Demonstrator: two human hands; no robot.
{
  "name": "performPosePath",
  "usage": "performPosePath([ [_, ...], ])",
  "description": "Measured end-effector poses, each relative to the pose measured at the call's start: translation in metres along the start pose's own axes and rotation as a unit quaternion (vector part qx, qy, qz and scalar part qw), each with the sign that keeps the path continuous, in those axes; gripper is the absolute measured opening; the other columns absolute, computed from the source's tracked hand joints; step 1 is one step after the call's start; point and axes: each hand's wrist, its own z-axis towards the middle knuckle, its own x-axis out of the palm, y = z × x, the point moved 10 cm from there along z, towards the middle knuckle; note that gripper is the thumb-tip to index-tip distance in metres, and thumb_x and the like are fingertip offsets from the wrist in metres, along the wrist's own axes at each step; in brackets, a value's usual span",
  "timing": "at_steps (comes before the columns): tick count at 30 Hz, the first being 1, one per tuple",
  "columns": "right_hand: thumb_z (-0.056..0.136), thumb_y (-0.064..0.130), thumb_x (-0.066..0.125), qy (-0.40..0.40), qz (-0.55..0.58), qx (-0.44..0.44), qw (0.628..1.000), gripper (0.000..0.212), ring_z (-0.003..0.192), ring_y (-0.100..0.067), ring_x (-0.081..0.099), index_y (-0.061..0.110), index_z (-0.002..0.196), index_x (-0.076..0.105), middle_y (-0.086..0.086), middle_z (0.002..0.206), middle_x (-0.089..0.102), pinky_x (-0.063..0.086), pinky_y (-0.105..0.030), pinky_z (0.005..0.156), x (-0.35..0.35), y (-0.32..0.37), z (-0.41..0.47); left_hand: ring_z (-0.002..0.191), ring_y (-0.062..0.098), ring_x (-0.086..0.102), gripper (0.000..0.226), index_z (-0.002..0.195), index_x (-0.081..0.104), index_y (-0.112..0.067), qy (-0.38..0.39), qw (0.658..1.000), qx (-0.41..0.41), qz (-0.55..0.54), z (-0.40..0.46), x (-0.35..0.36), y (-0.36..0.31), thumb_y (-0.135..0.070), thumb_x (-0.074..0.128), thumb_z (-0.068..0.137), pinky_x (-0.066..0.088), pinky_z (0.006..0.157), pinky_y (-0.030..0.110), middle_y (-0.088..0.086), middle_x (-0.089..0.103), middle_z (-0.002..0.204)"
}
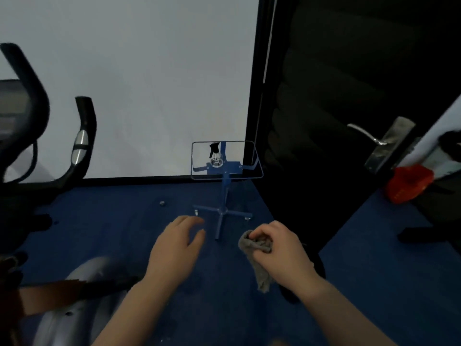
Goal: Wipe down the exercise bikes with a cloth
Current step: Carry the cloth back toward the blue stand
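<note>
Seen from the head camera, a person's bare arms reach forward over a blue floor (104, 233) in a dim room. The right hand (280, 248) is curled closed around a grey cloth (257, 255), bunched at the fingers with a loose tail hanging down below the palm. The left hand (174, 248) is held palm down, fingers spread and relaxed, gripping nothing.

At the left edge stands an exercise bike (27, 156), its black handlebar (83, 136) rising upright with a silver grip sensor on it; the console is blurred. Part of the bike's pale grey body (74, 308) shows at lower left, well apart from the cloth.

Ahead of the hands, a small glass-topped desk (249, 171) on a blue cross-shaped base (222, 211) stands near the corner of the room, and a clear spray bottle with a black trigger (215, 156) sits on it. Behind it is a plain white wall (137, 71). To the right, a dark door (336, 121) with a metal lever handle (366, 134) stands open, and a red object (407, 183) lies on the floor beyond it, too blurred to identify.
</note>
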Motion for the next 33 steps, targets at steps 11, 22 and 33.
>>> performPosePath([
  [11,0.074,0.017,0.066,0.018,-0.007,0.007,1.000,0.025,0.079,0.010,0.047,0.038,0.085,0.057,0.021,0.088,0.046,0.037,-0.001,0.062,-0.015,-0.065,0.208,0.110,0.007,0.054,0.026,0.117,0.061,-0.028,0.011,0.999,-0.037,-0.004,0.177,0.052,0.009,-0.031,0.053,0.092,0.045,0.088,0.027,-0.014,0.057,0.121],
  [22,0.075,0.006,0.067,0.052,0.040,0.050,0.997,0.023,0.087,-0.011,0.057,0.018,0.094,0.065,0.002,0.096,0.056,0.044,-0.020,0.075,-0.002,-0.125,0.392,0.105,0.011,0.056,0.022,0.112,0.062,-0.026,0.022,0.991,-0.127,-0.025,0.326,0.101,0.042,-0.028,0.055,0.091,0.045,0.084,0.028,-0.010,0.058,0.115],
  [33,0.080,0.007,0.064,0.049,-0.004,0.117,0.992,0.021,0.086,-0.012,0.053,0.016,0.100,0.064,-0.006,0.105,0.058,0.041,-0.023,0.073,0.100,-0.177,0.554,0.088,0.006,0.050,0.021,0.109,0.063,-0.026,0.093,0.984,-0.150,0.001,0.443,0.145,0.125,-0.027,0.053,0.091,0.037,0.075,0.026,-0.006,0.058,0.113],
])
